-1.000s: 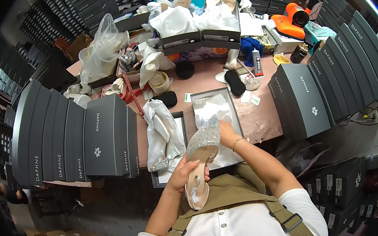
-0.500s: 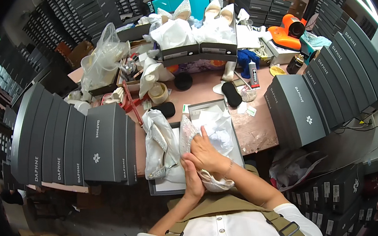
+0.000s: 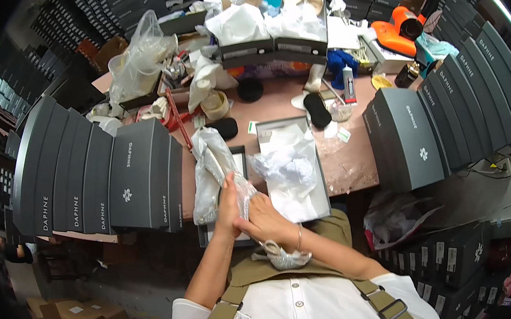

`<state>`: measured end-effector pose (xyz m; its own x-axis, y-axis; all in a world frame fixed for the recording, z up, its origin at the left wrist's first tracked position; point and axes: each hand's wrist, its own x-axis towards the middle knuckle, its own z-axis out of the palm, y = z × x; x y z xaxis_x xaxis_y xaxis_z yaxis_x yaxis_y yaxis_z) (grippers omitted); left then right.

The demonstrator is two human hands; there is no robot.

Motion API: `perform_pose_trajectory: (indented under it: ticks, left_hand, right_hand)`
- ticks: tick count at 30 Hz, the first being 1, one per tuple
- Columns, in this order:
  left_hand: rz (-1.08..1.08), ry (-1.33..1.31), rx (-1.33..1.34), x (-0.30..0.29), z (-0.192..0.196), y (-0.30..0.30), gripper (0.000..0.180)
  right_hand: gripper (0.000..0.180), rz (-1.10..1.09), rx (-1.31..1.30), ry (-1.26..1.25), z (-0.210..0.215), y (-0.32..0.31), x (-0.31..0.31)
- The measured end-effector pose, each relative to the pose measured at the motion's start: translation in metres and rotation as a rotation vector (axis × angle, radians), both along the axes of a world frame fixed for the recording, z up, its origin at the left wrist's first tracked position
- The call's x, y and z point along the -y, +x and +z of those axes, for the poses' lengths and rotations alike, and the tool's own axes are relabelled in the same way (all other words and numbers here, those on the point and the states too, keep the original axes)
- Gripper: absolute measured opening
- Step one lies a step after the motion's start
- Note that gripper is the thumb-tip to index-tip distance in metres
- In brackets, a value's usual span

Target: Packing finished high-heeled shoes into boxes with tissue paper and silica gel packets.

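A sparkly, pointed-toe, silver-white shoe (image 3: 287, 259) lies between my two hands above the boxes, its toe angled away and its heel end close to my apron. My left hand (image 3: 228, 210) presses along the shoe's left side with fingers stretched and together. Curled over the front part is my right hand (image 3: 269, 221), which covers much of the upper. Just beyond my left hand, a second shoe in a clear plastic bag (image 3: 206, 186) rests across a grey shoebox (image 3: 209, 235). Crumpled white tissue paper (image 3: 290, 171) fills the open grey box (image 3: 322, 191) on the right.
Grey shoeboxes stand in rows on the left (image 3: 138, 183) and right (image 3: 404, 139). Toward the back are open boxes with shoes and tissue (image 3: 245, 53), a glue tube (image 3: 349, 86), a tape roll (image 3: 216, 106), black pads (image 3: 317, 111) and an orange hot-air tool (image 3: 394, 38).
My left hand has slid forward along the shoe's side, and the shoe's toe is now largely covered. The right hand has shifted slightly nearer to me. My view has tilted a little.
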<state>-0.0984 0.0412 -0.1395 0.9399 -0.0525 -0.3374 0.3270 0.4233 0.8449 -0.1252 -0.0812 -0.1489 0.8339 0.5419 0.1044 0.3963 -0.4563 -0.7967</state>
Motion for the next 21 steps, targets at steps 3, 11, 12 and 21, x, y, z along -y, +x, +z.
perform_pose_trajectory:
  ticks: [3, 11, 12, 21]
  left_hand:
    - [0.012, -0.008, 0.035, -0.008, 0.0, -0.01, 0.056]
    - [-0.13, -0.103, 0.041, 0.019, 0.004, -0.026, 0.057]
    - [-0.127, -0.124, 0.059, 0.02, 0.007, -0.023, 0.058]
    - [-0.094, -0.217, 0.224, 0.012, 0.022, -0.023, 0.065]
  right_hand:
    - [0.064, 0.191, -0.21, -0.123, 0.029, 0.01, 0.006]
    - [0.045, 0.194, -0.04, 0.078, 0.044, -0.016, 0.053]
    - [0.043, 0.188, 0.023, 0.065, 0.045, -0.015, 0.053]
    - [0.057, -0.27, -0.77, 0.772, 0.033, -0.043, 0.088]
